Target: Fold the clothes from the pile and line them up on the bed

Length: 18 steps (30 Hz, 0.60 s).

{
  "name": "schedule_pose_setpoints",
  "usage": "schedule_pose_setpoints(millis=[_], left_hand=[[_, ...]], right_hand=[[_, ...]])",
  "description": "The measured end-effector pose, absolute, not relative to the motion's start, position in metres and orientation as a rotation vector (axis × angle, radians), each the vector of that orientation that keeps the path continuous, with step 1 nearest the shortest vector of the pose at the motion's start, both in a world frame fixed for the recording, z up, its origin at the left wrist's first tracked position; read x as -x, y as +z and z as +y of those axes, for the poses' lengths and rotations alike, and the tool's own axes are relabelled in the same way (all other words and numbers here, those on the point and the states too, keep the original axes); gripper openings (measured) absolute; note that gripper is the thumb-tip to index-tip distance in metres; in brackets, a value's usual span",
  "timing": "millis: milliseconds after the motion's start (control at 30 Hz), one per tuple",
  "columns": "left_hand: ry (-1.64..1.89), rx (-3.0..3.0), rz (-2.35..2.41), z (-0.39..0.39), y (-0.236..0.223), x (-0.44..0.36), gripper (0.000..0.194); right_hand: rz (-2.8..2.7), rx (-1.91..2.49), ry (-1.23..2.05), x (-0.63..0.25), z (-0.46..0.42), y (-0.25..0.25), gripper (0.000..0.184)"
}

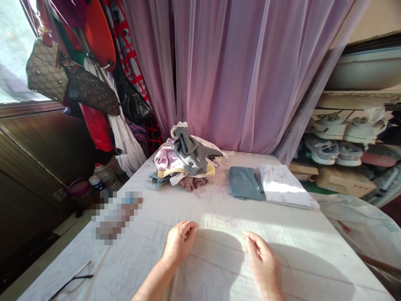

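Observation:
My left hand [180, 242] rests over the front middle of the white-covered table [206, 267], its fingers curled in and nothing showing in them. To its right, apart from it, my right hand [262, 257] is also closed, thumb and fingertips together, with no item visible. Beyond the left hand lies a loose heap of clothes [166, 159], with a grey ribbed garment [189, 152] on top. A folded blue-grey garment [244, 183] lies flat past the right hand. Beside it is a folded white printed cloth [285, 184].
Eyeglasses [73, 280] lie at the table's front left, and a blurred-out patch [117, 219] covers something behind them. Handbags [92, 90] hang at the left. A purple curtain [219, 75] closes off the back. Shoes [322, 148] stand on a rack at the right, above a plastic bag [369, 225].

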<state>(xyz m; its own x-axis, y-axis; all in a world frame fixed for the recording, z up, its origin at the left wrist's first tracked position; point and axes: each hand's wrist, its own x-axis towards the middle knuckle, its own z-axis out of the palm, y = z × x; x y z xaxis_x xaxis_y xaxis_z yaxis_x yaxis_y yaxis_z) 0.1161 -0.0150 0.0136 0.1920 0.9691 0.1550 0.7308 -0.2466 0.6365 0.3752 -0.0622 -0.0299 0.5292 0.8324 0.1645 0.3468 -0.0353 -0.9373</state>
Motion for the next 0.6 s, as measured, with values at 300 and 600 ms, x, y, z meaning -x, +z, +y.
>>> schedule_pose_setpoints(millis=[300, 600], left_hand=[[0.812, -2.380, 1.883, 0.079, 0.087, -0.134, 0.046], [0.705, -2.466, 1.958, 0.114, 0.124, -0.145, 0.051]], right_hand=[[-1.071, 1.611, 0.508, -0.376, -0.054, -0.025, 0.044], [-1.059, 1.551, 0.587, -0.374, -0.055, -0.017, 0.039]])
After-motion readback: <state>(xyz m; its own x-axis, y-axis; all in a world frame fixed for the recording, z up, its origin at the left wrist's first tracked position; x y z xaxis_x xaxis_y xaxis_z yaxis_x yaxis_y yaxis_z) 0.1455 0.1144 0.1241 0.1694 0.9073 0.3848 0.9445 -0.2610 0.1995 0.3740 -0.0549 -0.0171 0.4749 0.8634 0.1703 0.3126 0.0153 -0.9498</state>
